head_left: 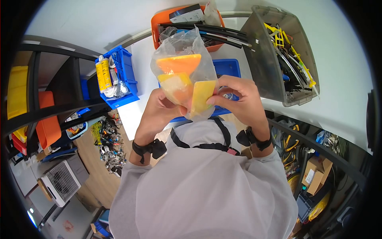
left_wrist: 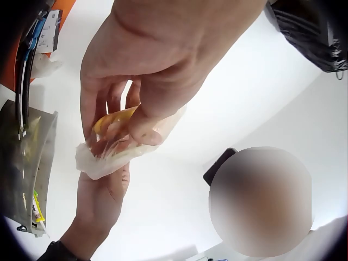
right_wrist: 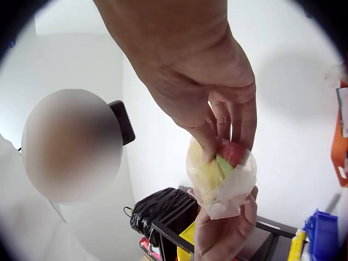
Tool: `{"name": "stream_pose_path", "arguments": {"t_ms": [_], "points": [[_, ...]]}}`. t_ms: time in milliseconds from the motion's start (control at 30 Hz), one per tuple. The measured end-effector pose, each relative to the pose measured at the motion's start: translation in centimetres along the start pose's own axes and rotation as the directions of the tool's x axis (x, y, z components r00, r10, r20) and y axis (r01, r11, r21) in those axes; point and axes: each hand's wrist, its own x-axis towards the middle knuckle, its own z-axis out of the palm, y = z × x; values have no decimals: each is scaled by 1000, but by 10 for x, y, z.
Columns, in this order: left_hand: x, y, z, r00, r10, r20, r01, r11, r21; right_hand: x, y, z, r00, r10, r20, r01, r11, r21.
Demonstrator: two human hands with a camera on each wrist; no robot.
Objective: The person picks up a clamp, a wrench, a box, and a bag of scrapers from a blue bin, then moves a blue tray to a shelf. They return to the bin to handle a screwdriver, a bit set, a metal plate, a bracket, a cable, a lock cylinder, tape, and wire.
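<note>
A clear plastic bag (head_left: pixel 185 47) is held up in front of the chest, with an orange piece (head_left: pixel 179 63) and yellow pieces in it. My left hand (head_left: pixel 159 109) grips the bag's lower left side. At its right side my right hand (head_left: pixel 240 97) pinches the bag and a flat yellow piece (head_left: pixel 203 95) between thumb and fingers. The left wrist view shows the left thumb pressed on the crumpled bag (left_wrist: pixel 100 166). Red and green pieces also show through the bag (right_wrist: pixel 217 204) in the right wrist view, by the right fingertips.
Behind the bag stand an orange bin (head_left: pixel 157 20) with black strips and a blue tray (head_left: pixel 229 65). A grey bin (head_left: pixel 262 51) of tools is at the right, a blue bin (head_left: pixel 129 71) with yellow tubes at the left. Black shelving (head_left: pixel 59 107) stands far left.
</note>
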Motion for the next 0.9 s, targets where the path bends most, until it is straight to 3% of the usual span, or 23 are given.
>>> {"name": "stream_pose_path", "arguments": {"t_ms": [167, 267, 367, 433, 467, 533, 633, 733, 900], "points": [[0, 11, 13, 997, 41, -72, -33, 994, 105, -2, 0, 3, 1000, 1, 3, -1, 1000, 15], [-3, 13, 11, 996, -24, -84, 38, 985, 171, -3, 4, 4, 999, -38, -16, 38, 999, 14], [-5, 10, 12, 997, 44, -70, -25, 967, 254, -4, 5, 4, 999, -21, -29, 22, 998, 52], [-5, 6, 16, 952, 301, -60, -283, 937, 204, -3, 12, 3, 999, 3, -44, 3, 991, 135], [-6, 10, 15, 952, 300, -59, -282, 938, 203, -3, 15, 3, 998, 28, -57, -15, 976, 219], [-9, 23, 12, 990, 142, 23, -144, 975, 167, -1, 11, -1, 996, 79, -48, -65, 967, 248], [-8, 25, 17, 996, 72, -53, -67, 992, 103, 3, 12, 1, 992, 122, -36, -107, 952, 286], [-2, 21, 23, 985, 137, -109, -134, 990, 39, 4, 10, 7, 991, 132, -29, -118, 948, 295], [2, 16, 27, 974, 124, -189, -108, 990, 92, -2, 4, 14, 972, 235, -6, -216, 898, 383]]}}
